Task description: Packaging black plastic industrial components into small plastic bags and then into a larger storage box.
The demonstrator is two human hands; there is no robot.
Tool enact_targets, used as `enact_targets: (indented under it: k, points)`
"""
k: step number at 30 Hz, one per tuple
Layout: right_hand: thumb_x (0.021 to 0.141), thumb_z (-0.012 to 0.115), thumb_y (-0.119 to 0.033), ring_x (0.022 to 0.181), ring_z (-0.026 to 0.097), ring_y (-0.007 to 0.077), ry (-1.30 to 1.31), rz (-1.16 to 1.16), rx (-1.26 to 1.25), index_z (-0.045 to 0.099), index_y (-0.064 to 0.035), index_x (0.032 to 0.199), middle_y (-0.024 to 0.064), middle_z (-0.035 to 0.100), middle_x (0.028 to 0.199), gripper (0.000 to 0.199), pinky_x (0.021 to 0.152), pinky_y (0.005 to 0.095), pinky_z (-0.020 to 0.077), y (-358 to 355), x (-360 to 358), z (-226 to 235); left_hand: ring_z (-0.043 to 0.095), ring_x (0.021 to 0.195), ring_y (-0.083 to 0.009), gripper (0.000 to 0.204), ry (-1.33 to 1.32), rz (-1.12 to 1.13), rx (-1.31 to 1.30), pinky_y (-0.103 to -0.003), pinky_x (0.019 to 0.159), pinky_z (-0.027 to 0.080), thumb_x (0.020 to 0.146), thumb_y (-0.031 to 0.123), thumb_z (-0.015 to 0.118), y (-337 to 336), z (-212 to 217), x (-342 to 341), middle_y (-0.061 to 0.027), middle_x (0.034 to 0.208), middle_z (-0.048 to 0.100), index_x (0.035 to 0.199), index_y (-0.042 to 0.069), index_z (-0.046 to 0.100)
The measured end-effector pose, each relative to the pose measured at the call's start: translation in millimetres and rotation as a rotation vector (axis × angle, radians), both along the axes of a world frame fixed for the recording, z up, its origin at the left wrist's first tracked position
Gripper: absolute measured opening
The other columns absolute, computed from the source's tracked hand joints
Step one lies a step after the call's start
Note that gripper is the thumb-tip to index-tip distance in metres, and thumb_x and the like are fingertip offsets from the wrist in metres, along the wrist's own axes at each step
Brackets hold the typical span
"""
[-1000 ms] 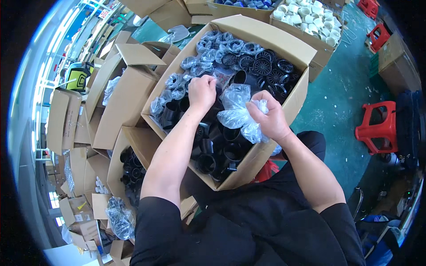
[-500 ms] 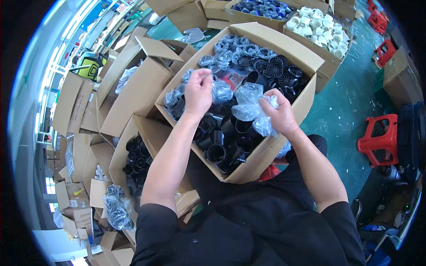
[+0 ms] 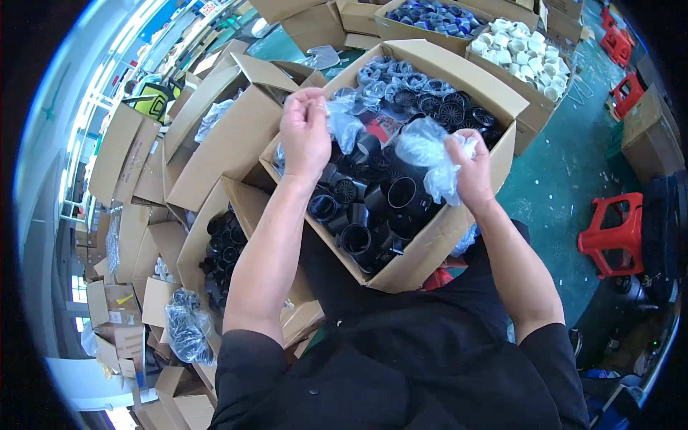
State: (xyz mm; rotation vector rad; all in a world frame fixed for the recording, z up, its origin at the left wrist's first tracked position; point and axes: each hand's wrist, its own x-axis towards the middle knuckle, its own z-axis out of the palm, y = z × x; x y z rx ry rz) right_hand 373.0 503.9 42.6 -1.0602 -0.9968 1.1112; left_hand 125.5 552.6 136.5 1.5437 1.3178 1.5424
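Over a large open cardboard box of black plastic pipe fittings, both my hands are raised. My left hand pinches a clear plastic bag, which hangs over the box's left side with a black fitting at its lower end; I cannot tell whether that fitting is inside the bag. In my right hand is another crumpled clear plastic bag, its body spreading left and down above the fittings. Several bagged fittings lie at the box's far end. Between the bags, something red shows among the parts.
Left of the box are more open cardboard boxes, one holding black fittings. White fittings and blue-grey fittings fill boxes at the back. A red stool stands on the green floor at right.
My left hand has moved left and up with its bag, which looks limper now. My right hand has shifted right and slightly up, carrying its bag. More black fittings show between them.
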Motion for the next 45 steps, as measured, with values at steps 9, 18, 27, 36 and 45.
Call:
enact_targets:
  k: [9,18,27,36,45]
  points:
    - [0.093,0.066,-0.013,0.073,0.055,0.0132,-0.554,0.100,0.417,0.060,-0.0055,0.099,0.0038,0.062,0.090,0.010,0.069,0.0290,0.0473,2,-30,2,0.060,0.081,-0.0164,0.021,0.372,-0.375,-0.102,-0.028,0.073,0.050,0.096,0.005,0.057,-42,-47,51,-0.0071,0.100,0.065,0.116,0.005,0.060]
    - [0.090,0.068,-0.014,0.067,0.054,0.0213,-0.375,0.074,0.052,0.062,-0.0038,0.089,0.0075,0.062,0.080,0.012,0.067,0.0325,0.0474,9,-8,-24,0.064,0.087,-0.0234,0.013,0.543,-0.074,-0.064,-0.031,0.078,0.052,0.093,0.008,0.061,9,-79,12,-0.0096,0.098,0.070,0.105,0.004,0.065]
    - [0.091,0.069,-0.015,0.064,0.050,0.0202,-0.494,0.019,0.172,0.059,-0.0036,0.080,0.0059,0.057,0.073,0.019,0.063,0.0325,0.0449,13,-14,-25,0.063,0.093,-0.0341,0.017,1.148,0.139,0.065,-0.042,0.087,0.051,0.085,0.013,0.064,73,-141,-43,-0.0122,0.098,0.070,0.100,0.006,0.070]
    - [0.089,0.073,-0.019,0.063,0.051,0.0210,-0.523,0.011,0.219,0.057,-0.0036,0.078,0.0061,0.059,0.075,0.025,0.063,0.0332,0.0460,15,-13,-34,0.063,0.094,-0.0292,0.021,0.995,0.076,-0.114,-0.037,0.088,0.050,0.090,0.019,0.068,66,-130,-49,-0.0103,0.103,0.068,0.107,0.007,0.069]
    - [0.089,0.074,-0.020,0.066,0.053,0.0211,-0.502,-0.024,0.178,0.061,-0.0023,0.088,0.0063,0.062,0.080,0.022,0.066,0.0323,0.0476,6,-21,-22,0.063,0.088,-0.0152,0.017,-0.645,-0.278,-0.537,-0.027,0.082,0.050,0.098,0.017,0.064,-10,-68,-16,-0.0064,0.098,0.068,0.109,0.004,0.067]
